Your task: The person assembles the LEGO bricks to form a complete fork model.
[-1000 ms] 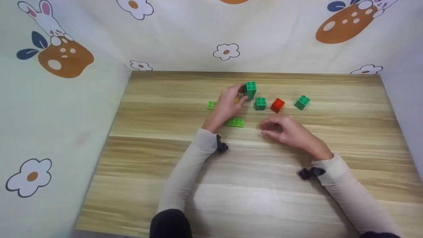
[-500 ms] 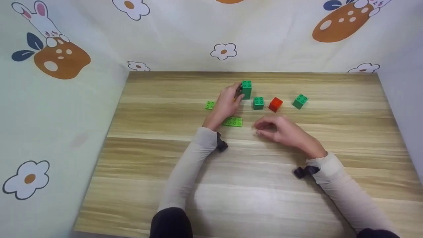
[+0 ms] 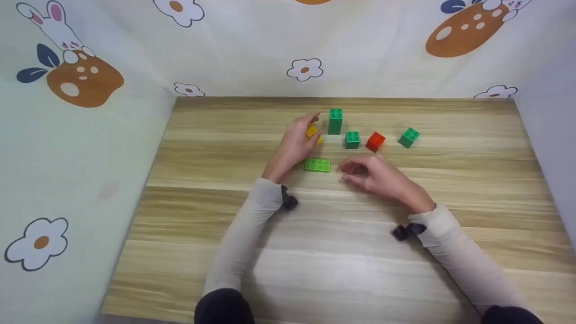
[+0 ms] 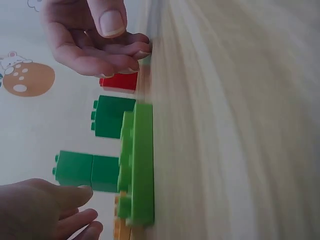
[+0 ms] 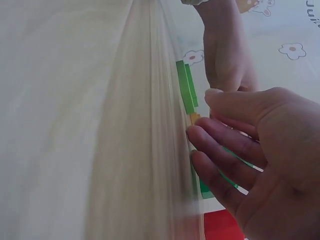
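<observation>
My left hand (image 3: 294, 139) is just left of a tower of two stacked dark green toy bricks (image 3: 335, 121), its fingers apart from it. Beneath that hand, partly covered, is a yellow brick (image 3: 313, 132). A light green eight-stud brick (image 3: 317, 165) lies flat between my hands; in the left wrist view this light green brick (image 4: 143, 165) overlaps the tower's base. My right hand (image 3: 373, 173) hovers near its right end, fingers loosely curved and holding nothing. Past the right hand stand a single dark green brick (image 3: 352, 140) and a red brick (image 3: 375, 141).
Another dark green brick (image 3: 409, 138) sits turned at an angle farther right. The wooden table (image 3: 324, 252) meets patterned wall coverings at the back and left. Both wrists carry small black cameras.
My left hand has let go of the green tower, which now stands by itself, and has drawn left over the yellow brick. The right hand has shifted slightly left.
</observation>
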A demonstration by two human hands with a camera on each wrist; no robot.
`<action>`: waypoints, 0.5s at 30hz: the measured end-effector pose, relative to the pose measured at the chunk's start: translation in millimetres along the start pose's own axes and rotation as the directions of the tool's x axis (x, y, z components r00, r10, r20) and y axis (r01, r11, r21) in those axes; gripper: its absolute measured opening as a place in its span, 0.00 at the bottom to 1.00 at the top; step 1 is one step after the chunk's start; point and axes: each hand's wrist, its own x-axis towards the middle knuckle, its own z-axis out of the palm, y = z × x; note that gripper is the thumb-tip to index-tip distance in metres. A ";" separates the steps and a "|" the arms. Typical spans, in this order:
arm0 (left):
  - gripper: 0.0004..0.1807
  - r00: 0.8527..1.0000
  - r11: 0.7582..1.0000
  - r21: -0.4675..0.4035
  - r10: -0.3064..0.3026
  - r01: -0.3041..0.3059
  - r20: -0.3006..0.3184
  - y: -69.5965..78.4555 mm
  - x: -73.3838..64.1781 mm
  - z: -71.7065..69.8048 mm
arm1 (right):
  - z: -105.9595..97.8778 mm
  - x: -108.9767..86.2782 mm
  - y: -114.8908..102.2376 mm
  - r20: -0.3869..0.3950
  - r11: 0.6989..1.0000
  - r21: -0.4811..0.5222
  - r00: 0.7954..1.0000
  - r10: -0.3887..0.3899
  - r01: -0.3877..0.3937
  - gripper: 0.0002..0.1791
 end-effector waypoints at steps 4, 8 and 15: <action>0.31 1.000 1.000 -0.007 0.000 0.000 -0.012 -10.7 -10.9 -13.1 | 3.6 7.4 -3.5 -0.014 1.000 -0.013 1.000 0.021 -0.021 0.15; 0.30 1.000 1.000 0.017 0.012 -0.012 -0.013 -24.9 -23.0 -24.6 | 8.4 15.6 -8.0 -0.021 1.000 -0.026 1.000 0.014 -0.015 0.18; 0.28 0.997 0.996 0.060 0.056 -0.060 0.060 -46.0 -39.7 -38.5 | 16.1 28.1 -13.7 -0.045 0.996 -0.078 0.999 0.027 -0.030 0.23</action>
